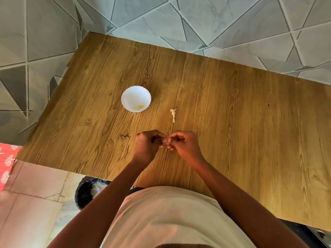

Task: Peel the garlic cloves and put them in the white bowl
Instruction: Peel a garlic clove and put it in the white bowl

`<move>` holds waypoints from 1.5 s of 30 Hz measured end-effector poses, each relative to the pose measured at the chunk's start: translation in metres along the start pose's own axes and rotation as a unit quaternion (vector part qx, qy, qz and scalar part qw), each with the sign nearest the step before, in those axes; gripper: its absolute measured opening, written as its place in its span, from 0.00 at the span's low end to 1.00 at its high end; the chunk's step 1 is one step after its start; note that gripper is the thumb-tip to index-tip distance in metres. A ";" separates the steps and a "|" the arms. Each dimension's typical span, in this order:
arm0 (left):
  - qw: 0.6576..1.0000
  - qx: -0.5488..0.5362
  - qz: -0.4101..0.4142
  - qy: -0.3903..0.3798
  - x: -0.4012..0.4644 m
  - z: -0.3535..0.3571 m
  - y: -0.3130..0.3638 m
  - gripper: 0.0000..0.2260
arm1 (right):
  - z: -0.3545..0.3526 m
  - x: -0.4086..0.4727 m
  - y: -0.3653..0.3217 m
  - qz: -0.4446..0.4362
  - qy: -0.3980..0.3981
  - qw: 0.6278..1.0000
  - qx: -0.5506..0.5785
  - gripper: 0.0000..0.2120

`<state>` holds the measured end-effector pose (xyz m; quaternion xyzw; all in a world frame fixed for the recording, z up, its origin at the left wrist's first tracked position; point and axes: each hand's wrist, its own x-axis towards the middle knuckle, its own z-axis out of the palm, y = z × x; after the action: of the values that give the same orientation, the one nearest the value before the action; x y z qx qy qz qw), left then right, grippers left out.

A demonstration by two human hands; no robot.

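- No brand, label or readable writing shows on anything in view.
- The left hand (146, 146) hovers over the near middle of the wooden bench (232, 122), fingers curled in tight, fingertips pointing right toward the other hand.
- The right hand (182, 144) faces it, fingers likewise curled, so the fingertips of both hands meet at one spot.
- Pinched between those fingertips is a small pale garlic clove (165, 140); it is mostly hidden by the fingers, and whether skin remains on it cannot be told.
- Both forearms reach forward from the near edge of the bench, over a cream-coloured shirt (170, 217).
- The white bowl (136, 98), with a scalloped rim, stands on the bench farther away and to the left of the hands, well apart from them.
- Inside the bowl, at its near side, lie a few small yellowish pieces (138, 106); they are too small to make out clearly.
- A white, dry garlic stem with papery skin (173, 114) lies on the bench to the right of the bowl, just beyond the hands and touching neither.
- Grey tiles with a triangle pattern (215, 20) lie beyond the far edge of the bench.
- A dark round bin (84, 194) stands on the floor at the near left, beside the bench.
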<state>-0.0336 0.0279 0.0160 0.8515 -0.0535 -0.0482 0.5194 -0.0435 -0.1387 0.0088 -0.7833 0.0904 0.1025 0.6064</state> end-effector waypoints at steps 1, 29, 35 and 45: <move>1.000 0.000 0.007 0.000 0.000 0.000 0.000 0.10 | -0.001 0.001 -0.002 0.009 -0.002 1.000 0.014 0.02; 0.999 -0.031 -0.024 -0.012 -0.005 -0.002 -0.024 0.05 | -0.002 0.005 0.004 -0.116 -0.047 0.979 -0.161 0.07; 0.992 -0.109 -0.057 -0.009 -0.005 -0.003 -0.025 0.04 | -0.001 0.003 -0.002 -0.094 -0.048 0.985 -0.135 0.06; 0.997 -0.068 -0.024 -0.015 -0.005 -0.002 -0.025 0.04 | 0.001 0.002 -0.001 -0.123 -0.062 0.974 -0.178 0.05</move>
<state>-0.0370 0.0416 -0.0047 0.8142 -0.0379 -0.0768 0.5742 -0.0407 -0.1377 0.0093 -0.8762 -0.0636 0.0898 0.4692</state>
